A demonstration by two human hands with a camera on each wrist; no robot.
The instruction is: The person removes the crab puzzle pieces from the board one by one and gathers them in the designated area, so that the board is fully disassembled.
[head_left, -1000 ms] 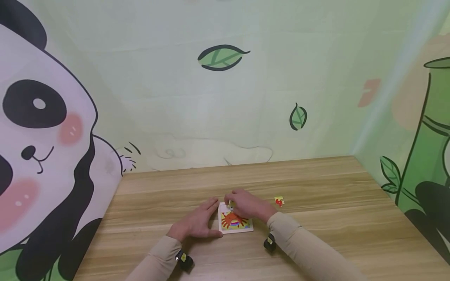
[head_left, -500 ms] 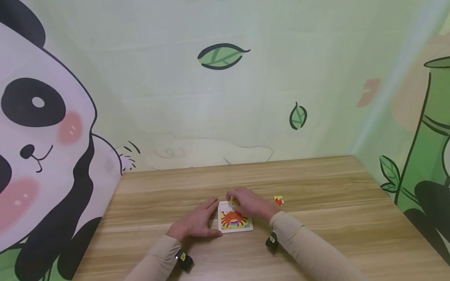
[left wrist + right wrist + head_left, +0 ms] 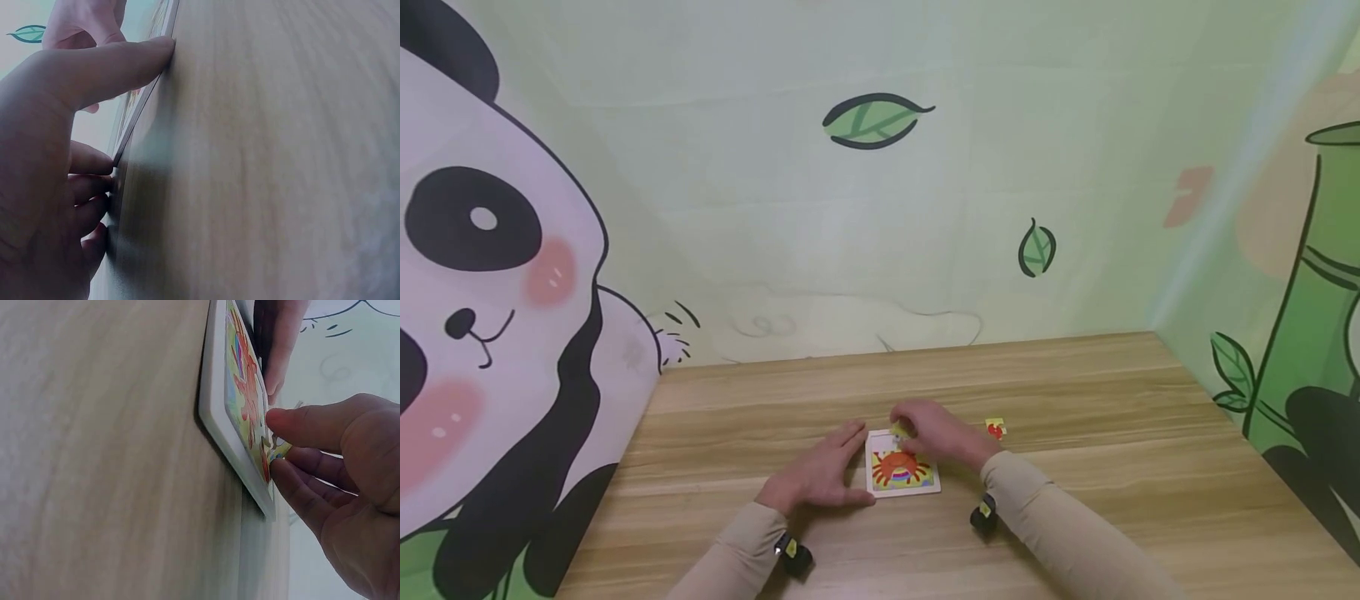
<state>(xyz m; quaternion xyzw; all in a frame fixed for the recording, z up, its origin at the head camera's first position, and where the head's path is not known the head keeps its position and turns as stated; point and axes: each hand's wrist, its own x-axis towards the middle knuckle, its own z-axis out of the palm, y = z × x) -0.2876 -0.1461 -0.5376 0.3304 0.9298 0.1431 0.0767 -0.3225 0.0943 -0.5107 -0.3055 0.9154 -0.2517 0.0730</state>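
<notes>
A small crab jigsaw puzzle in a white tray point(image 3: 937, 482) lies flat on the table. Its lower part shows a red-orange crab picture point(image 3: 899, 468), while pale tray floor shows at the upper left. My left hand point(image 3: 822, 477) rests along the tray's left side, thumb and fingertips touching the edge. Above the tray's upper part, my right hand point(image 3: 931, 432) pinches a small yellowish puzzle piece point(image 3: 281, 450) between thumb and fingers. The right wrist view shows that piece tilted, close to the puzzle surface; fingers partly hide it.
Another puzzle piece point(image 3: 995, 428), yellow and red, lies on the wooden table point(image 3: 1075, 400) right of the right hand. A printed cloth wall point(image 3: 940, 183) with leaves stands behind the table, and a painted panda point(image 3: 497, 275) fills the left.
My right hand has shifted slightly right over the tray, still pinching the puzzle piece. The left hand and the tray have stayed in place.
</notes>
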